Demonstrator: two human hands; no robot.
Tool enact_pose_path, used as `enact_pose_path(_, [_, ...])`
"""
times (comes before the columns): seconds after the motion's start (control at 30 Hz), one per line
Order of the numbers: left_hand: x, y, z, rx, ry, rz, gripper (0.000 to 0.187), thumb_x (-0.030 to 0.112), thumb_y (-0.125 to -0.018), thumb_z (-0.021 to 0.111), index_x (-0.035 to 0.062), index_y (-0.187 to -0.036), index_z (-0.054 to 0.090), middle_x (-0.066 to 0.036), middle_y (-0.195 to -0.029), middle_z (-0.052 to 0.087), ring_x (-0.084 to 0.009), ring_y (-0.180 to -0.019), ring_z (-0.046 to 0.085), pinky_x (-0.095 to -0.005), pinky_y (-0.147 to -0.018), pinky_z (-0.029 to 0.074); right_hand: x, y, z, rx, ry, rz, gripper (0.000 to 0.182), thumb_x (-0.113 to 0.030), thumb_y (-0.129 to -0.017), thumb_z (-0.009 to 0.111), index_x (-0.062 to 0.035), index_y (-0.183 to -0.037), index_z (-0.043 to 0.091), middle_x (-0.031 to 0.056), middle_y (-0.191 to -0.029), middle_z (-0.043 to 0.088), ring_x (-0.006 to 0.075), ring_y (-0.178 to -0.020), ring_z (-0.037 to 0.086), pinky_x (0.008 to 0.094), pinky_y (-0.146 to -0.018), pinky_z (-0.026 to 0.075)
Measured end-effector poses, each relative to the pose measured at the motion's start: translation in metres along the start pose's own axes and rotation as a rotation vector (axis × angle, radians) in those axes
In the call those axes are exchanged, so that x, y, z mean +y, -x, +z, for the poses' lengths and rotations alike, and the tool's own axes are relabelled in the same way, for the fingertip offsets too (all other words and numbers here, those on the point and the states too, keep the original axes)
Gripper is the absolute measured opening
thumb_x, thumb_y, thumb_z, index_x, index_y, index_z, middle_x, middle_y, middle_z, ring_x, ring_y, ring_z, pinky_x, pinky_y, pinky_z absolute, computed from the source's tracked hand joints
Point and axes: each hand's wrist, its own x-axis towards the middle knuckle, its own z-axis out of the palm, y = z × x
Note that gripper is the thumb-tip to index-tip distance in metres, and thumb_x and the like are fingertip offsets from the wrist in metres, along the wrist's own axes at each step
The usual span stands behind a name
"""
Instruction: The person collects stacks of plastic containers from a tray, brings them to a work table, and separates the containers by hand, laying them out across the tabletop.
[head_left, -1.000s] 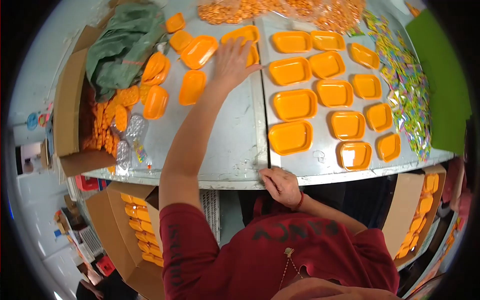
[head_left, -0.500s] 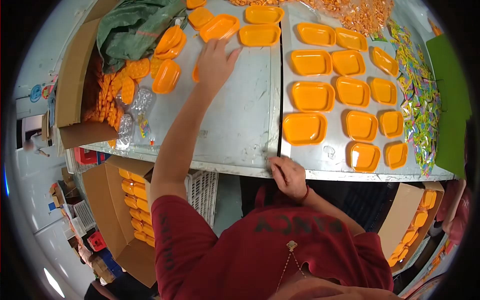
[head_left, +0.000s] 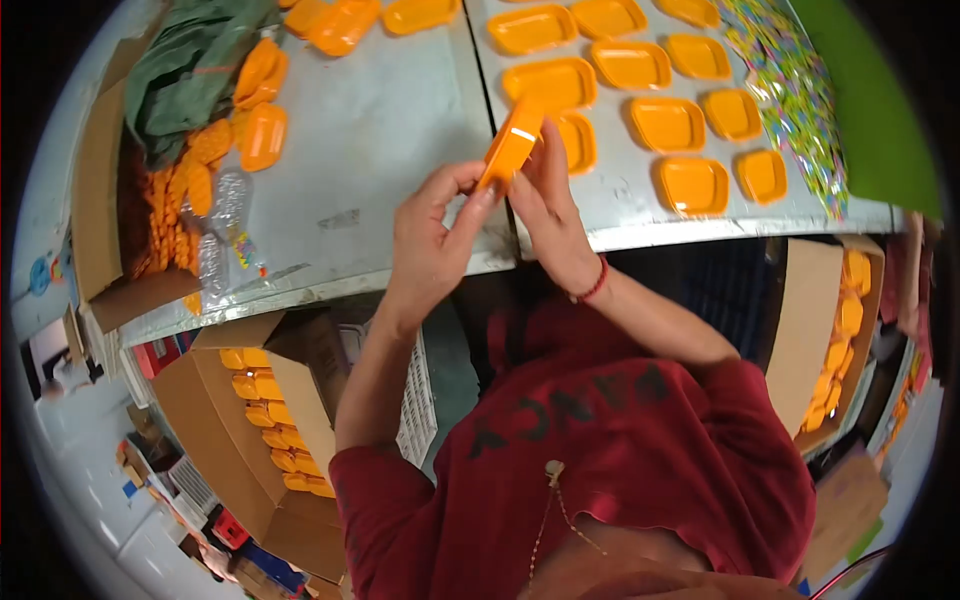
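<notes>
In front of the body, above the dark seam in the table, an orange plastic tray (head_left: pixel 513 142) is tilted up on its side. My left hand (head_left: pixel 437 232) grips its lower left part between thumb and fingers. On the other side, my right hand (head_left: pixel 553 212) holds its right side, the fingers partly hidden behind it. Just right of my hands, an open orange tray (head_left: pixel 575 142) lies on the table, partly covered by the right fingers. Further orange trays (head_left: pixel 667 124) lie in uneven rows on the table's right part.
A green bag (head_left: pixel 190 75) and a carton (head_left: pixel 100 190) of orange pieces stand at the left. Small colourful packets (head_left: pixel 800 110) are heaped at the right, by a green panel (head_left: pixel 880 110). Cartons (head_left: pixel 225 420) with orange containers stand below the table edge (head_left: pixel 640 240).
My left hand has come back from the far left trays to the middle. My right hand has risen from the table edge. Both now hold the orange tray. The view has shifted.
</notes>
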Motion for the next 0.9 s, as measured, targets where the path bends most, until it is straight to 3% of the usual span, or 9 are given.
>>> enact_pose_path(0.07, [0.006,0.016,0.016,-0.024,0.186,-0.039,0.017,0.005,-0.082,0.056,-0.0028,-0.097,0.055,-0.008,-0.083,0.058,-0.0121,-0.076,0.054,-0.0226,-0.07,0.043,-0.014,-0.005,0.001,-0.086,-0.017,0.006,0.062,-0.023,-0.091,0.043,-0.0088,-0.139,0.005,0.0087,-0.126,0.035,0.0193,-0.11,0.041,0.0311,-0.088,0.038])
enact_pose_path(0.2, [0.032,0.025,0.022,0.028,0.449,-0.114,0.018,0.001,-0.085,0.052,-0.0047,-0.102,0.053,-0.003,-0.085,0.058,-0.0077,-0.078,0.052,-0.02,-0.071,0.043,-0.022,0.007,-0.002,-0.117,0.058,0.039,0.059,-0.033,-0.094,0.034,-0.0074,-0.138,0.006,0.0086,-0.124,0.036,0.0174,-0.108,0.042,0.0288,-0.086,0.039])
enact_pose_path(0.27, [0.035,0.026,0.023,0.043,0.515,-0.16,0.017,0.001,-0.085,0.053,-0.0038,-0.101,0.055,-0.002,-0.084,0.057,-0.0053,-0.076,0.052,-0.0176,-0.068,0.043,-0.022,0.014,-0.006,-0.107,0.125,-0.05,0.056,-0.027,-0.095,0.03,0.0008,-0.137,0.005,0.0134,-0.137,0.022,0.0196,-0.128,0.02,0.0283,-0.102,0.02])
enact_pose_path(0.3, [0.034,0.028,0.027,0.038,0.518,-0.163,0.017,0.001,-0.085,0.053,-0.0038,-0.101,0.055,-0.002,-0.084,0.057,-0.0053,-0.076,0.052,-0.0176,-0.068,0.043,-0.022,0.016,-0.006,-0.111,0.174,-0.123,0.055,-0.029,-0.095,0.027,0.0037,-0.136,0.008,0.0144,-0.14,0.017,0.0214,-0.13,0.015,0.0287,-0.105,0.013])
enact_pose_path(0.33, [0.034,0.031,0.032,0.091,0.495,-0.146,0.016,0.001,-0.085,0.053,-0.0038,-0.1,0.056,-0.002,-0.083,0.057,-0.0049,-0.075,0.052,-0.017,-0.068,0.043,-0.022,0.018,-0.005,-0.105,0.177,-0.122,0.055,-0.029,-0.095,0.027,0.0037,-0.136,0.008,0.0144,-0.14,0.017,0.0214,-0.13,0.015,0.0287,-0.105,0.013])
enact_pose_path(0.4, [0.036,0.034,0.04,0.137,0.474,-0.132,0.015,0.001,-0.085,0.054,-0.0037,-0.099,0.057,-0.001,-0.083,0.057,-0.0045,-0.074,0.052,-0.0164,-0.067,0.043,-0.02,0.022,-0.005,-0.02,0.325,-0.232,0.06,-0.04,-0.094,0.025,-0.0029,-0.137,0.008,0.0101,-0.128,0.034,0.015,-0.109,0.041,0.0256,-0.094,0.032])
enact_pose_path(0.9, [0.044,0.047,0.054,0.265,0.47,0.004,0.015,0.003,-0.086,0.053,-0.0052,-0.097,0.057,-0.002,-0.084,0.057,-0.005,-0.073,0.051,-0.0168,-0.065,0.042,-0.031,0.031,-0.004,-0.059,0.158,-0.193,0.06,-0.043,-0.093,0.027,-0.0073,-0.138,0.009,0.0103,-0.127,0.036,0.0166,-0.103,0.044,0.0278,-0.089,0.037])
